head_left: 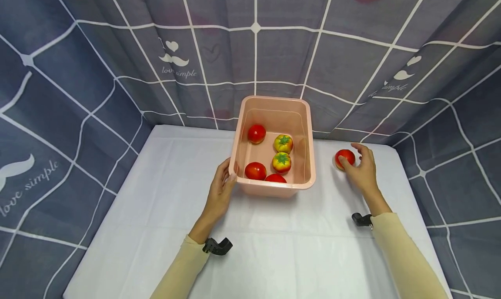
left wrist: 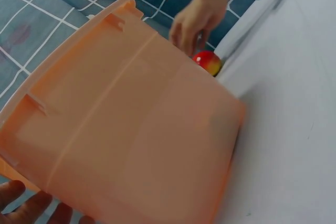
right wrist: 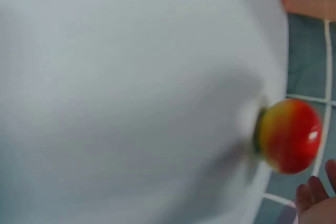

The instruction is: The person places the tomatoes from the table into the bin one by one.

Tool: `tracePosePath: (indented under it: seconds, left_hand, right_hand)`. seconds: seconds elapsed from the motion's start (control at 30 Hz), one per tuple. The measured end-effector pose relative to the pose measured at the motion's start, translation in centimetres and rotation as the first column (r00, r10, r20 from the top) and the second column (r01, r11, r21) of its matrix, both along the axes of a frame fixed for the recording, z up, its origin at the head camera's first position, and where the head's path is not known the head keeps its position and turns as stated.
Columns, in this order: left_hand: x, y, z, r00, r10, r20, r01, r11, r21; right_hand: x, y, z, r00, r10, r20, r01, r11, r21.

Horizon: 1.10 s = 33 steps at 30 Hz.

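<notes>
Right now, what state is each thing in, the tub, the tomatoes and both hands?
Pink tub: upright on the white table, open-topped, holding five tomatoes.
Loose tomato: on the table right of the tub, outside it.
Left hand: fingers against the tub's left wall near the rim.
Right hand: thumb and fingers around the loose tomato, which sits on the table.

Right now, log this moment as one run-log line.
left hand: rests on pink basin rim | right hand: at loose tomato on table, grip unclear | basin: five tomatoes inside
</notes>
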<state>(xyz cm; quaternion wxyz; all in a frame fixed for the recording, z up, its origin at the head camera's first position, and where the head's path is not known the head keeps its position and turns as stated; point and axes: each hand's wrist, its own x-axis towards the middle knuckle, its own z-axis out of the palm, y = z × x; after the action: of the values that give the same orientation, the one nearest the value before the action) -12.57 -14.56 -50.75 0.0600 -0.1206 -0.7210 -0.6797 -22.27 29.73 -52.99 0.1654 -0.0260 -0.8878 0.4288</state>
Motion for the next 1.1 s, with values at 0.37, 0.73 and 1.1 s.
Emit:
tracePosePath:
  seconds: [0.37, 0.73, 1.1]
  left_hand:
    - [0.1, 0.1, -0.3, 1.000, 0.004, 0.008, -0.004, 1.000, -0.007]
    - [0.1, 0.1, 0.0, 1.000, 0.008, 0.009, -0.008, 1.000, -0.009]
    - [-0.1, 0.1, -0.1, 1.000, 0.005, -0.014, -0.005, 1.000, -0.004]
  right_hand:
    - [0.1, 0.4, -3.2, 0.980, -0.067, 0.187, 0.081, 0.994, -0.073]
    - [-0.1, 0.2, -3.6, 0.978, -0.101, 0.181, 0.115, 0.991, -0.072]
    - [0.4, -0.2, -3.0, 0.980, -0.119, 0.162, 0.137, 0.985, -0.104]
